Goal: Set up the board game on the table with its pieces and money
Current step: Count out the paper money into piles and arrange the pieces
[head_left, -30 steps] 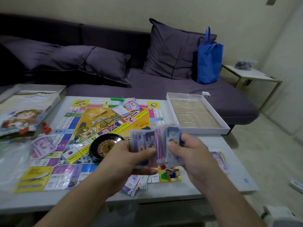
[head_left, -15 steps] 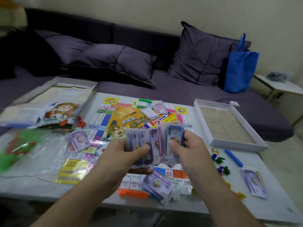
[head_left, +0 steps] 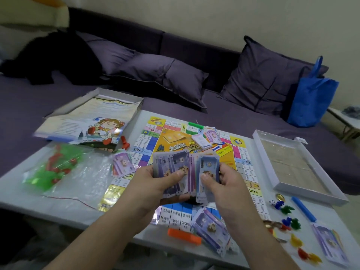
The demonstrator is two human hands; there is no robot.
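Note:
A fan of purple play-money notes (head_left: 181, 168) is held above the colourful game board (head_left: 171, 139). My left hand (head_left: 155, 184) grips the left part of the fan, thumb on top. My right hand (head_left: 224, 184) pinches the blue-tinted notes at its right side. More money lies in stacks on the board's near edge (head_left: 212, 234), its left edge (head_left: 122, 164), its far side (head_left: 212, 134) and at the table's right corner (head_left: 329, 242). Small coloured pawns (head_left: 290, 223), a die (head_left: 272, 202) and gold coins (head_left: 280, 196) lie right of the board.
The white table (head_left: 175, 244) also carries a plastic bag of green and red pieces (head_left: 56, 168), an orange bar (head_left: 184, 236), a blue bar (head_left: 303, 208), the box lid with booklet (head_left: 93, 123) and the open box tray (head_left: 292, 164). A purple sofa with cushions and a blue bag (head_left: 311, 94) stands behind.
My view has swung left and down, so the plastic bag and the pawns have come into sight. Both hands still hold the fanned notes, which are spread a little wider.

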